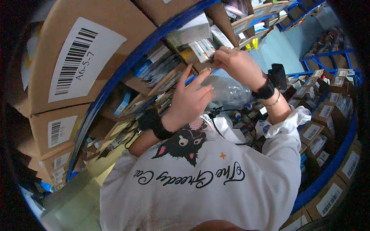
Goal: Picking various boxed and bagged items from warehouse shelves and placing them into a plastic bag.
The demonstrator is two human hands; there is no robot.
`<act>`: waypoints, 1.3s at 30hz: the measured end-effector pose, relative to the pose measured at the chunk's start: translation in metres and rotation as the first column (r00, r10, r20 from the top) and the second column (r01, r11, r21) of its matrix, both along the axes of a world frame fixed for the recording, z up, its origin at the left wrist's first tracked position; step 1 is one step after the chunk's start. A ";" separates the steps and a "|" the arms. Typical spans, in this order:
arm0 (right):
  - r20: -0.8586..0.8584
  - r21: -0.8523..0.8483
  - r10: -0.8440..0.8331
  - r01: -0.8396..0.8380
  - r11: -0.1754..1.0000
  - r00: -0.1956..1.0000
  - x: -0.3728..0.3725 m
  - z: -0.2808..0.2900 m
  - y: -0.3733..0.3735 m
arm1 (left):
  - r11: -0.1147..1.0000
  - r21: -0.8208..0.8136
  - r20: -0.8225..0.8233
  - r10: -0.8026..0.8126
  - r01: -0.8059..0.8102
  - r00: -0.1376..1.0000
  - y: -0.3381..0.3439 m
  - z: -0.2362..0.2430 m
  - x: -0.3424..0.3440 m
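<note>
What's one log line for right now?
left hand: near clear plastic bag | right hand: curled beside small white boxes | grips: can't tell | blue shelf frame: at left

at the front edge of the carton, what the right hand fingers is too small to tell; left hand partly hides the plastic bag!

Right grip beside small white boxes
</note>
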State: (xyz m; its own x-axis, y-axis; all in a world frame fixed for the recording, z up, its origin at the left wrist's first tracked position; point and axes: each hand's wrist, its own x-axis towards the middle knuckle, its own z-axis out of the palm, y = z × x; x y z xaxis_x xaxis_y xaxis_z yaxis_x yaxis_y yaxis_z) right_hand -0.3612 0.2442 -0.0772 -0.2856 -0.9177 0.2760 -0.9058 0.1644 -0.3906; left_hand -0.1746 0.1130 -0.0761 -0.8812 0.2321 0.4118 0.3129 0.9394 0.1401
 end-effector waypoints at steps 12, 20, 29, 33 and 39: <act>0.089 0.160 0.063 -0.076 0.984 0.994 0.009 0.023 0.036 | 0.984 -0.124 -0.029 0.124 -0.127 0.992 0.043 -0.005 -0.001; 0.461 -0.177 -0.045 0.142 0.974 0.886 0.015 0.055 0.047 | 0.990 -0.092 -0.015 0.106 -0.107 0.994 0.043 -0.007 -0.012; -0.037 -0.247 -0.355 0.336 0.909 0.934 0.026 0.036 -0.001 | 0.993 -0.068 -0.002 0.099 -0.099 0.995 0.043 -0.006 -0.012; 0.115 -0.462 -0.250 0.275 0.843 0.961 0.012 0.021 -0.006 | 0.992 -0.063 -0.054 0.109 -0.112 0.993 0.043 -0.014 -0.012; 0.143 -0.466 -0.349 0.374 0.802 0.926 0.014 0.060 0.008 | 0.989 -0.121 0.068 0.089 -0.081 0.994 0.038 -0.006 -0.007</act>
State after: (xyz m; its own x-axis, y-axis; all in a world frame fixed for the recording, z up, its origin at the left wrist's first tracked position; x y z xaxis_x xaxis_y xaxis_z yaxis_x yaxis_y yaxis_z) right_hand -0.3475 0.2525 -0.0177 -0.5949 -0.5024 0.6275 -0.7959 0.2591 -0.5471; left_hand -0.1818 0.1505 -0.0819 -0.9266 0.1979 0.3197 0.2241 0.9734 0.0468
